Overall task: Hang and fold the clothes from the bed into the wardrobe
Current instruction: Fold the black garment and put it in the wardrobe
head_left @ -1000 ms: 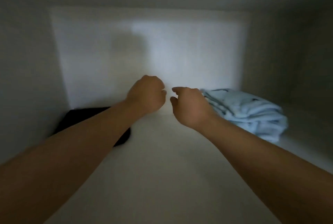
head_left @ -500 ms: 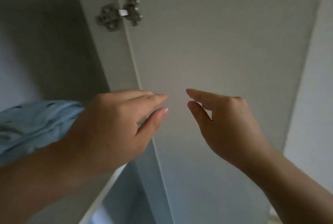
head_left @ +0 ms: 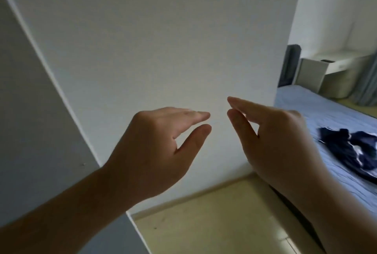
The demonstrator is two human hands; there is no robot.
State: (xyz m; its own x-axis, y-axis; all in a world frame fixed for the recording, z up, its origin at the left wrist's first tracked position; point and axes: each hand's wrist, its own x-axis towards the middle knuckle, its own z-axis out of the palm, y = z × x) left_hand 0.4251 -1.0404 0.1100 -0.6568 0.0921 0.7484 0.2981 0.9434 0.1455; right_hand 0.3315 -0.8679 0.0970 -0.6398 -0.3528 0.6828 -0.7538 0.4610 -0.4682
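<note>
So left hand [head_left: 155, 151] and right hand [head_left: 275, 141] both loose, grip empty, by the door [head_left: 163, 39], with dark clothes [head_left: 350, 147] (blurry, maybe a shirt) on the bed [head_left: 318, 108].

A: Clothing, condition?
B: One dark navy fabric garment with white patches [head_left: 350, 147], unfolded, crumpled in a loose heap.
A: Location?
B: On the pale blue striped bed [head_left: 306, 108], at the right edge of view.
A: Wardrobe?
B: The flat white wardrobe door [head_left: 163, 39] stands swung out, filling the centre. The bed lies beyond its right edge, and the garment is well apart from it.
</note>
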